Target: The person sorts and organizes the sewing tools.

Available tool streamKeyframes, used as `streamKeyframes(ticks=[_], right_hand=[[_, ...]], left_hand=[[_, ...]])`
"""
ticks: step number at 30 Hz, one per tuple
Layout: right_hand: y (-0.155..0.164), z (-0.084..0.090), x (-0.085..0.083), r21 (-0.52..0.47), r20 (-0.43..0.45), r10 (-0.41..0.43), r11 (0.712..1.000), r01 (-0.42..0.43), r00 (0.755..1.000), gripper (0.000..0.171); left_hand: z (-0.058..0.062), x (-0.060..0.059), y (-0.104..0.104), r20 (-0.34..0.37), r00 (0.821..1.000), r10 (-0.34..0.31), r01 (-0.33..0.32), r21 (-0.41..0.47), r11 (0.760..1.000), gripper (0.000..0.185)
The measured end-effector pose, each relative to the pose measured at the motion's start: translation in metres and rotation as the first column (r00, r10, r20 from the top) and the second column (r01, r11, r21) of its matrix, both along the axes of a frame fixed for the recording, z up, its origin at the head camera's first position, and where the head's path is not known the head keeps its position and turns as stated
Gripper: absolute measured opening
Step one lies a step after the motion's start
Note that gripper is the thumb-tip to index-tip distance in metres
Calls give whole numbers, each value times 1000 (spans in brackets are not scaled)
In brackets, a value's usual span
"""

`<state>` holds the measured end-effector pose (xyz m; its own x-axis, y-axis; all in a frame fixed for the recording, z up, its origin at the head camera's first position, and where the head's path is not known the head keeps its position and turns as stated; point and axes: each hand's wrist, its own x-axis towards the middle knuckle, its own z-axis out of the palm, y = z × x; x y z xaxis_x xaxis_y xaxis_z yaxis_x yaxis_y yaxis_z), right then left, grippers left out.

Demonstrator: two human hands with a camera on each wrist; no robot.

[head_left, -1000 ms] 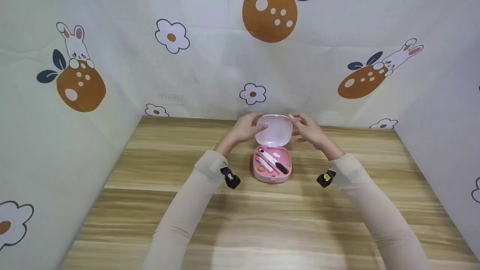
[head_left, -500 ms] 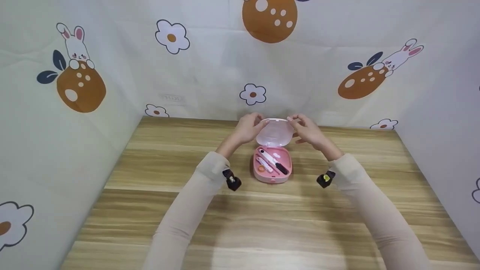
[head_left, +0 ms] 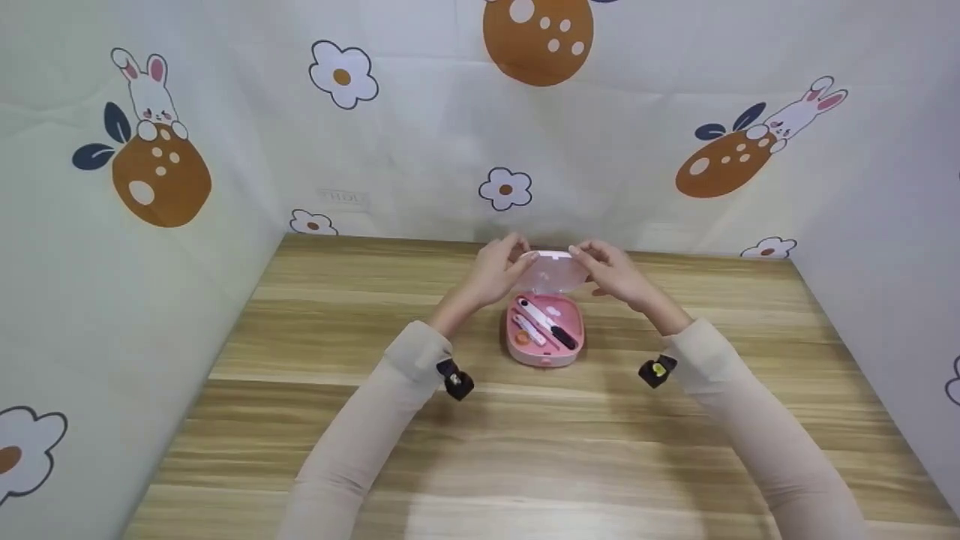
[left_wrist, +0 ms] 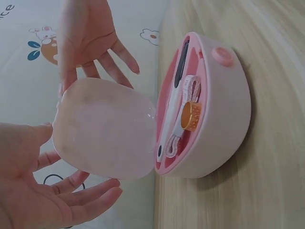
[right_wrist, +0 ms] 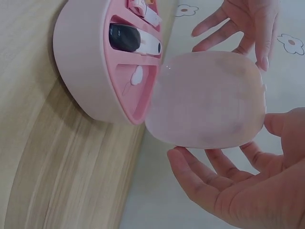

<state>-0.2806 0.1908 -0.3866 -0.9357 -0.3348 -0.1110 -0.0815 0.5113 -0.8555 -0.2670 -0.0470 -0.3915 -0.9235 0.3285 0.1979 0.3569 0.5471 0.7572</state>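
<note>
A pink sewing box [head_left: 545, 360] sits on the wooden table, its translucent lid [left_wrist: 105, 126] raised and tilted over the back of the tray. My left hand [head_left: 495, 271] holds the lid's upper left corner, thumb on the rim and fingers along the side. At the opposite corner my right hand [head_left: 616, 277] does likewise, seen closely in the right wrist view with its thumb on the edge. Inside the tray lie a white tool with a black end [right_wrist: 125, 38], a folded white measuring tape [left_wrist: 189, 88] and a gold ring-like thimble [left_wrist: 191, 116].
The wooden table [head_left: 300, 360] spreads around the box on every side. Behind it and at both sides rises a pale cloth [head_left: 420, 135] printed with rabbits, oranges and flowers. Each wrist carries a small black camera [head_left: 456, 381].
The lid has tilted forward and down toward the box, with both hands moving along at its upper corners. My left thumb has shifted up to the lid's rim. The box has stayed put.
</note>
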Motion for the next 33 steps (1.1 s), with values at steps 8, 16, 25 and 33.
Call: streamKeyframes(ticks=[8, 16, 25, 33], right_hand=[[3, -3, 11, 22, -73, 56, 998, -55, 996, 44], [7, -11, 16, -6, -135, 74, 997, -75, 988, 36], [8, -21, 23, -38, -279, 91, 994, -106, 956, 27], [9, -32, 32, -68, -325, 55, 994, -81, 944, 26]], left_hand=[[-4, 7, -2, 42, 999, -7, 8, -24, 1000, 25], [-10, 14, -3, 47, 999, -12, 11, 23, 1000, 24], [-12, 22, -5, 54, 998, -38, 37, 13, 999, 34], [-17, 26, -8, 72, 993, -89, 88, 21, 996, 36]])
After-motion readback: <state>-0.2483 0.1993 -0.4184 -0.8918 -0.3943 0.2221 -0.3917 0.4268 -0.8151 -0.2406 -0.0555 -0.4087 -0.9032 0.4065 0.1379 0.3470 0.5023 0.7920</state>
